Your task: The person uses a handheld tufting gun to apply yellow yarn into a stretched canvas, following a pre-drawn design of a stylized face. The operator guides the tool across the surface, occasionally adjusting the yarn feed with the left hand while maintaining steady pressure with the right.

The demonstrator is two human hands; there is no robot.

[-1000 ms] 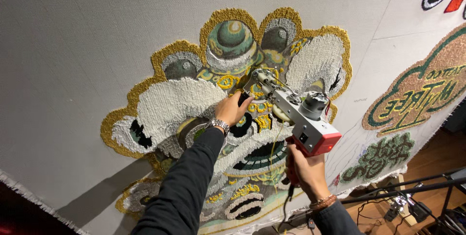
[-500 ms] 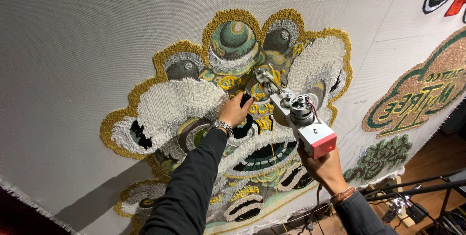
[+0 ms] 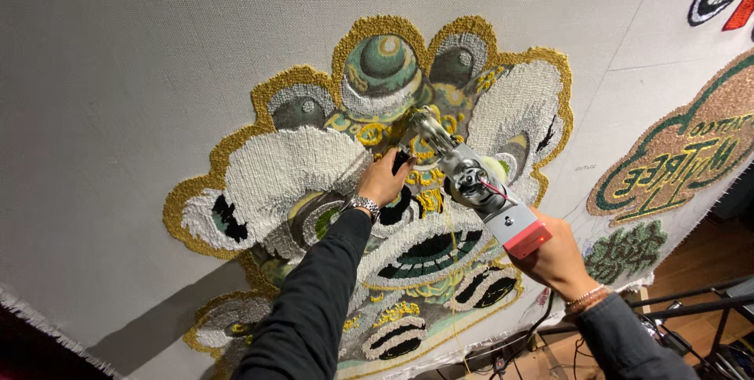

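A large grey backing cloth stands stretched upright before me, with a tufted lion-head design in white, gold, green and black yarn. My right hand grips the rear of a metal tufting gun with a red base, its needle tip pressed against the yellow part of the design. My left hand, wearing a metal wristwatch, holds the gun's front handle close to the cloth. A yellow yarn strand runs down from the gun.
Another tufted patch in green, brown and gold lies at the right of the cloth, and a small green one below it. Black metal stand bars and cables sit over a wooden floor at bottom right.
The view has shifted slightly; the gun and both hands have kept their place on the yellow centre of the design, with my right hand dropping a little lower.
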